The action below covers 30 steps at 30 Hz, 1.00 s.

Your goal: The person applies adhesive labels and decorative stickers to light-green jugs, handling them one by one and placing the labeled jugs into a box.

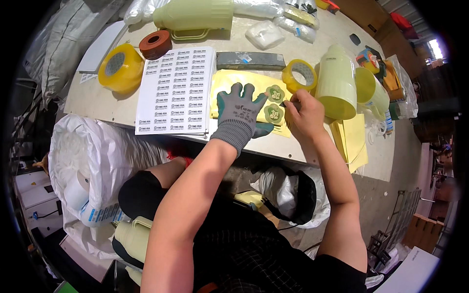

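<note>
My left hand point(239, 113), in a grey and green work glove, lies flat with fingers spread on a stack of yellow sheets point(229, 80). Beside its index finger, on the top sheet, are two green flower-shaped stickers, an upper one point(275, 94) and a lower one point(273, 114). My bare right hand point(307, 115) is at the right edge of the stack, close by the stickers. Its thumb and fingertips are pinched together; a small dark bit shows at them, too small to name.
White printed label sheets point(173, 93) lie left of the yellow stack. Tape rolls point(299, 75) and a grey metal bar point(250, 61) are around it. Pale green jug bodies point(337, 83) stand at the right. Yellow paper point(350, 139) hangs over the table's front edge.
</note>
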Motion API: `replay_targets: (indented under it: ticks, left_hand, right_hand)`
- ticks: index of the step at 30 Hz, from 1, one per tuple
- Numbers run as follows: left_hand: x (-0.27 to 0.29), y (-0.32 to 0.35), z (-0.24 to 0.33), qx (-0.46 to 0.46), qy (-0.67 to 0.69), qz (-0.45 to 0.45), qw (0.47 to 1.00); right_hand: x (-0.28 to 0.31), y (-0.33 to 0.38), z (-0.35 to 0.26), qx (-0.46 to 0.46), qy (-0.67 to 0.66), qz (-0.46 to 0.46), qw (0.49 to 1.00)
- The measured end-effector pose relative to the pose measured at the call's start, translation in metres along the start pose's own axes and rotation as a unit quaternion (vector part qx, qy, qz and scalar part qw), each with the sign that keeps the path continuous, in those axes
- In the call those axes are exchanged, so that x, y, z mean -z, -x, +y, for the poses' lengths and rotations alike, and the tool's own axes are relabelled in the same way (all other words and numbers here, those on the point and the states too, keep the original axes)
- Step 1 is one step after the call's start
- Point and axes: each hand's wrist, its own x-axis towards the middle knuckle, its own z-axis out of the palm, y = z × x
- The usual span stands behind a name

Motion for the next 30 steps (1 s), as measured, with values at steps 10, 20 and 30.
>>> replay_targets:
  ticks: [10,20,30]
  left_hand:
    - [-0.012,-0.001,-0.001,0.014,0.058,0.054,0.997]
    - [-0.022,0.0,0.001,0.013,0.027,0.061,0.998]
    - [-0.015,0.004,-0.002,0.006,0.0,0.011,1.0]
  right_hand:
    - [-0.001,-0.003,-0.001,-0.064,0.034,-0.031,0.997]
    - [-0.007,-0.002,-0.001,-0.074,0.015,-0.02,0.997]
    - [-0.012,-0.004,-0.007,-0.034,0.008,-0.035,0.999]
